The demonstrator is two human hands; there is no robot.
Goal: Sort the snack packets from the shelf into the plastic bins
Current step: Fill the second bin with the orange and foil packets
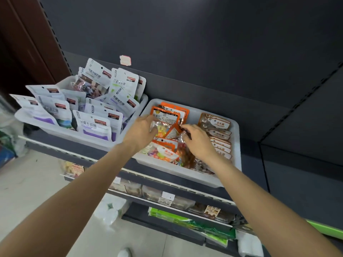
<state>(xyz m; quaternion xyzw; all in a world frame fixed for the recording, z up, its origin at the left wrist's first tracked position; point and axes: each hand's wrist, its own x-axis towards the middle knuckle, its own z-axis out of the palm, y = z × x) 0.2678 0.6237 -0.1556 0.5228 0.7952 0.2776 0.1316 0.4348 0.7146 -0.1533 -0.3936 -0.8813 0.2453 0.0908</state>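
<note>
Two white plastic bins stand side by side on a dark shelf. The right bin (235,138) holds orange candy packets (168,115) on its left side and a row of brown packets (220,135) on its right. My left hand (143,130) reaches into this bin, its fingers curled on a clear-fronted orange packet (162,127). My right hand (198,140) is over the middle of the bin and pinches the corner of another packet (182,127). The left bin (74,134) is packed with upright white packets (96,125).
Lower shelves (167,184) under the bins carry boxed and wrapped goods and green packaging (185,219). A dark back panel (185,43) rises behind the bins, with a brown door frame at the far left. Pale floor (37,182) lies below, with white packages on it.
</note>
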